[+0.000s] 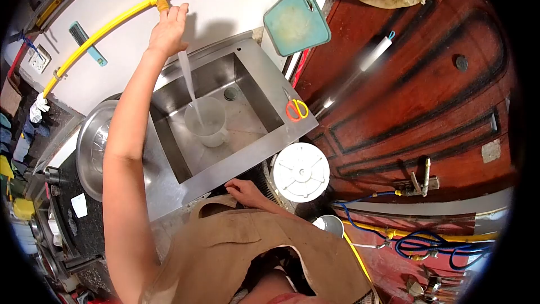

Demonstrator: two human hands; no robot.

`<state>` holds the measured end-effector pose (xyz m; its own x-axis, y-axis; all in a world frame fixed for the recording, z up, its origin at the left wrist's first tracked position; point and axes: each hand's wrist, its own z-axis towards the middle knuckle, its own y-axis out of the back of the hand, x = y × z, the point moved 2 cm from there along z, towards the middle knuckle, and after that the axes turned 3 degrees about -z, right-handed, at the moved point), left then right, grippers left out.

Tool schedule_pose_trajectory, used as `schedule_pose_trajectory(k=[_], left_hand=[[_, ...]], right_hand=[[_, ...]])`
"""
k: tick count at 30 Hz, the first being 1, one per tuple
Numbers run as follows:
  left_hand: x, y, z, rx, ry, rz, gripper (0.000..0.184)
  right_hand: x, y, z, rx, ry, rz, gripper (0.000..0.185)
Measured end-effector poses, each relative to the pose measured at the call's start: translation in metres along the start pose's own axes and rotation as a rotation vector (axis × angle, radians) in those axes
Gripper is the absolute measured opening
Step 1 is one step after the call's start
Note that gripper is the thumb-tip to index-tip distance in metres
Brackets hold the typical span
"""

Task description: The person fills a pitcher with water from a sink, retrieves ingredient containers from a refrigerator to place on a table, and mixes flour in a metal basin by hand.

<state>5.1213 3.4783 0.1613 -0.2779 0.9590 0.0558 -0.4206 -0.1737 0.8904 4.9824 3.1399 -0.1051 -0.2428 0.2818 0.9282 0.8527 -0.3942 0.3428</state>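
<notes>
My left hand (169, 29) is raised to the wall, its fingers over the tap under the yellow pipe (124, 18). The hand hides most of that tap. A stream of water (188, 76) falls from just below it into a clear plastic jug (206, 126), which stands inside the steel sink (256, 87). The jug's handle points toward me. My right hand (246, 192) hangs low by the sink's front edge, apparently holding nothing, with its fingers loosely apart.
Scissors (296, 110) with red and yellow handles lie on the sink's right rim. A round white lid (301, 172) is in front of that corner. A steel bowl (93, 149) sits left, and a green cutting board (298, 21) hangs behind. A reddish-brown wooden door (416, 95) stands right.
</notes>
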Motion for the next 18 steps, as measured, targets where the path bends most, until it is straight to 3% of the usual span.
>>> schedule_pose_trajectory(k=[18], left_hand=[[-0.0003,-0.0002,-0.0015,-0.025,-0.02,-0.004,0.098]], right_hand=[[-0.0065,-0.0034,0.0026,-0.002,0.023,-0.004,0.026]])
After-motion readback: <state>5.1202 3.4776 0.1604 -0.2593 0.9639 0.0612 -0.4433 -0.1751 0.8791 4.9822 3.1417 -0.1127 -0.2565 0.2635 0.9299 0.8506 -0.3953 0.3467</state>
